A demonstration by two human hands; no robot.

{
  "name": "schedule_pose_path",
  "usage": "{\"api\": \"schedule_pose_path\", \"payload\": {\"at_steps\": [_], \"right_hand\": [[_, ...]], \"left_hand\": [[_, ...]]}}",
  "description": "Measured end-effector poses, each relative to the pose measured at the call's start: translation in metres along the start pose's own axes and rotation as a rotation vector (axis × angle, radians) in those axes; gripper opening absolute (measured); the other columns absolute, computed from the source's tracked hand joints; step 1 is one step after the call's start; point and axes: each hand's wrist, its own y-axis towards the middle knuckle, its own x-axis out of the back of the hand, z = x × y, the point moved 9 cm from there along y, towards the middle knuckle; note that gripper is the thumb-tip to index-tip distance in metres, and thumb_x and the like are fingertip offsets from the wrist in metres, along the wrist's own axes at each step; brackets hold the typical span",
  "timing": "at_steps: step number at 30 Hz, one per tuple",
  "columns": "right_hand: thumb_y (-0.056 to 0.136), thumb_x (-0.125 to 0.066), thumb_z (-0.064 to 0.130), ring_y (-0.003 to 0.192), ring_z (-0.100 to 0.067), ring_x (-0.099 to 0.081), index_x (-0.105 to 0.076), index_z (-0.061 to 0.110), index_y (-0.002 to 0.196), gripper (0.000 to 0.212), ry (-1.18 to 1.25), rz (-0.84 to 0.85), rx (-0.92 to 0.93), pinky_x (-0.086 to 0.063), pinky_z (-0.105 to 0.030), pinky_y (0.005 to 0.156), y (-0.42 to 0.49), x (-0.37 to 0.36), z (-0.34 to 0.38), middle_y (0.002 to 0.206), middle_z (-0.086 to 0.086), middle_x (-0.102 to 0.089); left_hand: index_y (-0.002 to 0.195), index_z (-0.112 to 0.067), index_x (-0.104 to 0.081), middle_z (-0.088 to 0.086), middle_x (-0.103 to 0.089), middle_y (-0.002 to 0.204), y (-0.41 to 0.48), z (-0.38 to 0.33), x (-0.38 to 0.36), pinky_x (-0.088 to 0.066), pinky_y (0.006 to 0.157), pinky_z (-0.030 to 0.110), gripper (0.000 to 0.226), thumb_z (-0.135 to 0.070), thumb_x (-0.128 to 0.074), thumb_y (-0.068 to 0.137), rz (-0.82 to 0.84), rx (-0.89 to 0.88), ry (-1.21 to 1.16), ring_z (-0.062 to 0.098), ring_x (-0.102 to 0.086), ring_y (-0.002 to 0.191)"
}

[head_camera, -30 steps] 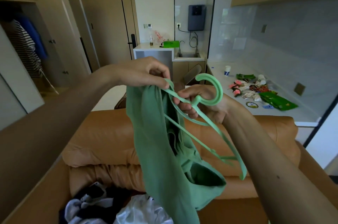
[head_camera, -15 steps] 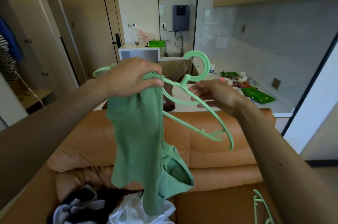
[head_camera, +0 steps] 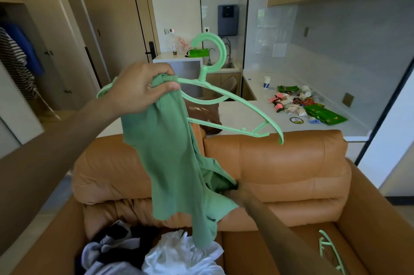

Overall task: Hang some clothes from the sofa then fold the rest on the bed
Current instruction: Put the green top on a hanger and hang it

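Note:
My left hand point(head_camera: 139, 88) grips the top of a green garment point(head_camera: 172, 162) together with the left arm of a light green plastic hanger point(head_camera: 224, 95), held up in front of the tan leather sofa point(head_camera: 280, 162). The garment hangs down bunched from that grip. My right hand point(head_camera: 235, 191) reaches into the garment's lower opening; its fingers are hidden in the cloth. A pile of white, grey and dark clothes point(head_camera: 152, 252) lies on the sofa seat below.
A second green hanger point(head_camera: 331, 250) lies on the sofa seat at the right. Behind the sofa runs a white counter point(head_camera: 251, 113) with snack packets point(head_camera: 313, 108) and a cup. A striped top and a blue garment point(head_camera: 20, 59) hang in the open wardrobe at the left.
My right hand let go of the hanger near its hook and dropped down into the garment's lower part. My left hand now holds hanger and garment alone, raised slightly.

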Motion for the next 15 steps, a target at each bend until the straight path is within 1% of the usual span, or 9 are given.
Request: {"api": "schedule_pose_path", "payload": {"at_steps": [2,3,6,8,9,10,12,13,15], "right_hand": [[0.081,-0.061,0.01,0.091,-0.028,-0.063,-0.061,-0.001,0.107,0.028,-0.087,-0.117,-0.025,-0.057,-0.047,0.081,0.013,0.007,-0.015,0.103,-0.017,-0.066],[0.084,-0.055,0.008,0.089,-0.029,-0.063,-0.062,-0.001,0.103,0.022,-0.09,-0.162,-0.034,-0.057,-0.048,0.081,0.02,0.015,-0.02,0.099,-0.017,-0.066],[0.089,-0.055,0.017,0.089,-0.033,-0.068,-0.065,0.0,0.109,0.029,0.086,-0.162,-0.058,-0.061,-0.045,0.076,0.026,0.035,-0.008,0.103,-0.02,-0.071],[0.092,-0.057,0.018,0.09,-0.033,-0.07,-0.071,0.001,0.1,0.024,0.207,-0.15,-0.037,-0.06,-0.049,0.084,-0.004,0.047,0.035,0.101,-0.021,-0.074],[0.094,-0.056,0.017,0.088,-0.032,-0.07,-0.071,0.001,0.094,0.022,0.256,-0.136,-0.03,-0.06,-0.048,0.085,-0.021,0.053,0.057,0.097,-0.02,-0.074],[0.096,-0.055,0.015,0.083,-0.031,-0.068,-0.07,0.001,0.09,0.021,0.297,-0.107,-0.027,-0.061,-0.043,0.079,-0.04,0.057,0.08,0.09,-0.019,-0.073],[0.098,-0.053,0.012,0.068,-0.028,-0.063,-0.065,0.003,0.084,0.021,0.306,-0.067,-0.008,-0.058,-0.034,0.058,-0.067,0.067,0.115,0.078,-0.017,-0.067],[0.098,-0.054,0.011,0.066,-0.028,-0.062,-0.063,0.004,0.084,0.019,0.277,-0.076,0.012,-0.056,-0.033,0.055,-0.076,0.074,0.13,0.077,-0.016,-0.065],[0.097,-0.056,0.009,0.069,-0.03,-0.061,-0.059,0.003,0.085,0.013,0.201,-0.126,0.072,-0.054,-0.036,0.061,-0.09,0.086,0.156,0.082,-0.019,-0.064]], "left_hand": [[0.093,-0.025,-0.067,-0.017,-0.062,0.075,-0.01,0.012,0.006,-0.039,0.058,0.029,0.031,-0.053,-0.055,0.095,-0.013,0.04,0.013,0.004,-0.058,0.067],[0.093,-0.026,-0.067,-0.018,-0.062,0.076,-0.017,0.019,0.009,-0.039,0.058,0.029,0.031,-0.054,-0.055,0.095,-0.018,0.061,0.018,0.003,-0.058,0.068],[0.093,-0.026,-0.066,-0.011,-0.063,0.076,-0.042,0.037,0.016,-0.04,0.058,0.028,0.033,-0.055,-0.051,0.095,-0.018,0.101,0.05,0.005,-0.059,0.069],[0.093,-0.025,-0.067,-0.008,-0.064,0.077,-0.06,0.047,0.017,-0.044,0.058,0.03,0.035,-0.056,-0.05,0.095,-0.006,0.123,0.063,0.006,-0.06,0.07],[0.093,-0.025,-0.066,-0.007,-0.065,0.078,-0.069,0.052,0.016,-0.046,0.059,0.032,0.035,-0.057,-0.05,0.095,0.0,0.133,0.065,0.006,-0.061,0.07],[0.093,-0.026,-0.066,-0.006,-0.066,0.079,-0.078,0.057,0.015,-0.048,0.061,0.034,0.035,-0.057,-0.05,0.094,0.006,0.149,0.068,0.006,-0.062,0.071],[0.093,-0.028,-0.066,-0.007,-0.068,0.082,-0.097,0.066,0.009,-0.051,0.064,0.038,0.035,-0.059,-0.049,0.094,0.01,0.181,0.088,0.011,-0.064,0.075],[0.094,-0.029,-0.066,-0.008,-0.069,0.083,-0.104,0.067,0.006,-0.052,0.065,0.039,0.036,-0.06,-0.048,0.094,0.009,0.187,0.095,0.012,-0.065,0.076],[0.096,-0.029,-0.067,-0.011,-0.069,0.085,-0.117,0.066,-0.001,-0.052,0.064,0.039,0.039,-0.062,-0.047,0.093,-0.003,0.181,0.096,0.012,-0.064,0.075]]}}
